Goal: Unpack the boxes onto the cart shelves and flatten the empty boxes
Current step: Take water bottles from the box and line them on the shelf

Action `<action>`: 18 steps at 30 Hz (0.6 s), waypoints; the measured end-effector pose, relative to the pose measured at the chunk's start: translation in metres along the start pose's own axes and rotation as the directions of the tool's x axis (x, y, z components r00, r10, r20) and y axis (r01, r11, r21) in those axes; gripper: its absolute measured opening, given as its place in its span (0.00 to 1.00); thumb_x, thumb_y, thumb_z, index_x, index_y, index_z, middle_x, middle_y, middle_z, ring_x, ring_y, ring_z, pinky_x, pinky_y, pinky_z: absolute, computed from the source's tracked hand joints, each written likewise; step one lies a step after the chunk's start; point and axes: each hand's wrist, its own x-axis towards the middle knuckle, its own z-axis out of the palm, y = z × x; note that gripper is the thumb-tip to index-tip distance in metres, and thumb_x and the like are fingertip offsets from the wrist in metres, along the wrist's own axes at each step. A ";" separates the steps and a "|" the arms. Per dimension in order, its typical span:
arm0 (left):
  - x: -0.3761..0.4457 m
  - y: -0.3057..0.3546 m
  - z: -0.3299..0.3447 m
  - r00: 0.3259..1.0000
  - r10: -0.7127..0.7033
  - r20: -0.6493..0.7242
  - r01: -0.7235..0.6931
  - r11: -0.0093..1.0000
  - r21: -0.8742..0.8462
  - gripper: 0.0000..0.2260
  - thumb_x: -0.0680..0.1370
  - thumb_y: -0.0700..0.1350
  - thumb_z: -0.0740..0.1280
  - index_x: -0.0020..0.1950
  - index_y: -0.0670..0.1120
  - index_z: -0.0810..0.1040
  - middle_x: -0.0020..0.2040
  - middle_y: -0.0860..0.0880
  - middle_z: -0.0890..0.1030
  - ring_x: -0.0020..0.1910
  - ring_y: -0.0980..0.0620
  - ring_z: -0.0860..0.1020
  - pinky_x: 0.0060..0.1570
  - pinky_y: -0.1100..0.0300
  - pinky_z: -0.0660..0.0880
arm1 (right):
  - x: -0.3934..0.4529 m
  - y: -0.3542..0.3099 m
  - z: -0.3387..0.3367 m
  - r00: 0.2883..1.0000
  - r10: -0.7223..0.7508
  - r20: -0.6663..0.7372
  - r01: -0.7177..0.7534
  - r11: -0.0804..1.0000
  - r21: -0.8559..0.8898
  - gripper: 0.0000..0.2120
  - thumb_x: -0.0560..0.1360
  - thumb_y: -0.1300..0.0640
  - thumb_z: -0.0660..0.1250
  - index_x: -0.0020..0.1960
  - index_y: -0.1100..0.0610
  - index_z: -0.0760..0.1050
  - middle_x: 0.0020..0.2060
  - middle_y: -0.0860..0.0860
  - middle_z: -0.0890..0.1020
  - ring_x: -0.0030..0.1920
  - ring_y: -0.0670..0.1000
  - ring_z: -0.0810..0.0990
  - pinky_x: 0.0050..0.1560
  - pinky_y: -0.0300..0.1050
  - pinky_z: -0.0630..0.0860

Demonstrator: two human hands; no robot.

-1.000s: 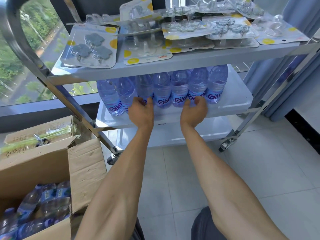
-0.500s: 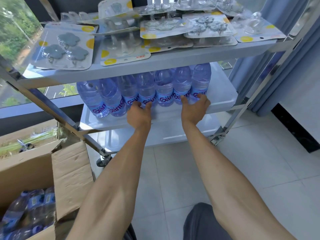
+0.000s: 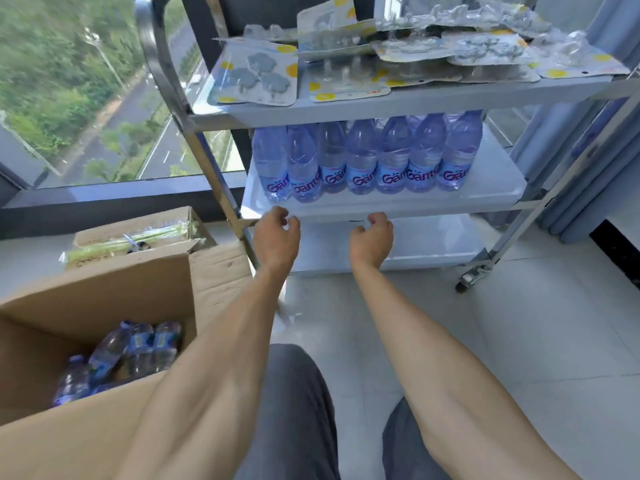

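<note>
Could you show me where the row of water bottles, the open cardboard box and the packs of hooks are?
water bottles (image 3: 364,168): head view, on a middle bottle's label.
cardboard box (image 3: 104,289): head view, on its inner back wall.
hook packs (image 3: 258,74): head view, on the leftmost pack's grey hooks.

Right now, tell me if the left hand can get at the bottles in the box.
Probably yes. The left hand holds nothing, the box stands open below that arm, and its bottles lie uncovered.
</note>
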 end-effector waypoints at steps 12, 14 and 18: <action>-0.096 -0.176 -0.221 0.887 -0.449 -0.111 0.439 0.742 0.506 0.29 0.80 0.57 0.61 0.78 0.48 0.60 0.72 0.39 0.67 0.70 0.39 0.66 0.66 0.45 0.67 | -0.224 -0.054 0.096 0.788 -0.255 0.560 0.276 0.960 0.048 0.17 0.74 0.65 0.61 0.62 0.58 0.76 0.59 0.54 0.79 0.59 0.56 0.76 0.55 0.44 0.71; -0.107 -0.211 -0.254 0.833 -0.531 -0.152 0.513 0.642 0.569 0.29 0.80 0.56 0.62 0.77 0.47 0.59 0.71 0.38 0.66 0.70 0.38 0.66 0.66 0.45 0.66 | -0.257 -0.059 0.119 0.700 -0.274 0.660 0.308 0.949 0.068 0.18 0.73 0.64 0.62 0.63 0.57 0.76 0.59 0.55 0.79 0.59 0.55 0.76 0.54 0.43 0.71; -0.099 -0.260 -0.295 0.751 -0.627 -0.205 0.620 0.564 0.545 0.26 0.79 0.52 0.64 0.74 0.46 0.62 0.69 0.37 0.67 0.68 0.36 0.68 0.65 0.46 0.66 | -0.301 -0.068 0.175 0.542 -0.212 0.813 0.378 0.926 -0.011 0.21 0.72 0.61 0.65 0.66 0.55 0.74 0.61 0.55 0.77 0.62 0.55 0.75 0.54 0.40 0.67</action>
